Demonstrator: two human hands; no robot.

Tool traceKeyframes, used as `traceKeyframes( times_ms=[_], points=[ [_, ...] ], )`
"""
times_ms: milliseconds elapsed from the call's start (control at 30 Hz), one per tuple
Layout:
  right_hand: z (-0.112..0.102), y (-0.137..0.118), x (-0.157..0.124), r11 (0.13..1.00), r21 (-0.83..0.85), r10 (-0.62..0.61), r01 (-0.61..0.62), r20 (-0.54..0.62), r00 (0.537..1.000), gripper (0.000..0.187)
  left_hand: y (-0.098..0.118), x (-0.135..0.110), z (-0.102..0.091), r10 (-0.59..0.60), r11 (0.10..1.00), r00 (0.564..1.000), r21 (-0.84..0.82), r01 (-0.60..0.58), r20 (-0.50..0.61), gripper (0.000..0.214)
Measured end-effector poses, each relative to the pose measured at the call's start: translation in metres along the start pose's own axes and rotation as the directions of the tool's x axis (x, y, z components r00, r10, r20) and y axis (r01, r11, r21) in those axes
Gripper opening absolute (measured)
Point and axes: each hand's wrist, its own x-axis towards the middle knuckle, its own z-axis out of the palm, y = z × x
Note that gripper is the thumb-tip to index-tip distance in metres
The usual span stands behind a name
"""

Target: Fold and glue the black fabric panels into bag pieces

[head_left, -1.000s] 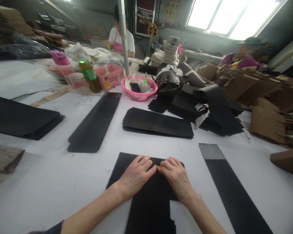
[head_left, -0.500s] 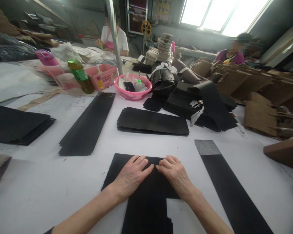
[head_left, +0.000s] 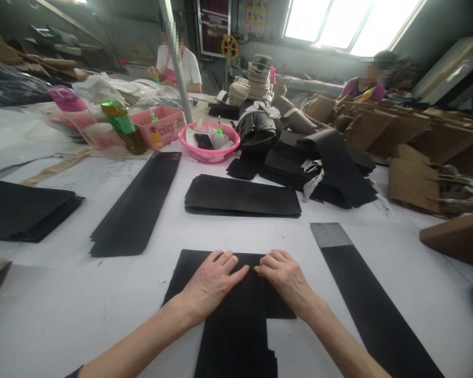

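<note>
A long black strip (head_left: 234, 336), seemingly leather or a similar sheet, runs from the bottom edge up to my hands. It lies across a wider black piece (head_left: 186, 270) whose ends show on both sides. My left hand (head_left: 213, 281) is closed at the strip's far end, fingertips over the edge and thumb on top, pointing inward. Facing it, my right hand (head_left: 286, 278) has curled fingers pinching at the strip's far right corner. The two thumbs nearly meet. What lies under the fingers is hidden.
Black strip stacks (head_left: 242, 197) lie ahead and left (head_left: 137, 210). Right is a single strip (head_left: 374, 299) with a grey end. Behind stand a pink basin (head_left: 208, 156), a pink box (head_left: 161, 126), a green-labelled bottle (head_left: 122, 126) and brown bags (head_left: 412, 176). Two people sit farther back.
My right hand has slid very slightly right along the far edge; my left hand keeps its place. The whole view has shifted a little, so background things appear farther left.
</note>
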Motion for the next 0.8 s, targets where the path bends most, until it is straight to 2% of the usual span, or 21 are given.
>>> traceKeyframes(
  times_ms=[400,600,800],
  points=[
    [-0.003,-0.006,0.0,0.998,-0.057,-0.019,0.021,0.038,0.999,0.007,0.006,0.011,-0.013,0.016,1.0,0.999,0.019,-0.017,0.042,0.037],
    [-0.003,0.002,-0.004,1.0,0.016,0.007,-0.007,0.014,1.0,0.008,0.007,0.01,-0.01,0.007,1.0,1.0,0.012,-0.007,0.009,0.04],
    [-0.01,0.002,-0.006,0.999,0.033,-0.022,0.02,0.058,0.998,0.015,0.007,0.01,-0.009,0.001,1.0,1.0,0.017,-0.002,0.022,0.042]
  ],
)
